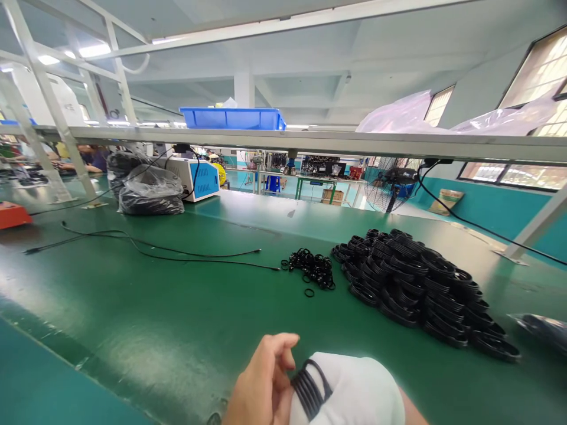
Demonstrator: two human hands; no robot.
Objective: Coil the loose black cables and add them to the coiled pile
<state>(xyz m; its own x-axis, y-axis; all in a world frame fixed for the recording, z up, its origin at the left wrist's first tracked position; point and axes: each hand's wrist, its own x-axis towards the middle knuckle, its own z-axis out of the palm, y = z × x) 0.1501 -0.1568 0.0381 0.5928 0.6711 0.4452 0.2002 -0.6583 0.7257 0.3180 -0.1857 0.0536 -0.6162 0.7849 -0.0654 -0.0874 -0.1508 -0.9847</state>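
At the bottom middle, a coiled black cable [310,389] sits between my two hands. My right hand [358,386], in a white glove, is closed around the coil, its fingers mostly hidden. My bare left hand [261,381] is curled against the coil's left side, with the index finger bent above it. Ahead of my hands lies a small pile of black rings [312,267], with one loose ring [309,293] in front. To its right rises a large heap of coiled black cables [407,283]. Uncoiled black cables [177,252] stretch across the green table [168,319] on the left.
Plastic-wrapped dark goods [150,189] and a blue-and-white machine [199,177] stand at the back left. An orange-red box [13,213] is at the far left. A shelf [310,140] spans overhead, carrying a blue bin [233,118]. A plastic bag [540,327] lies at the right edge.
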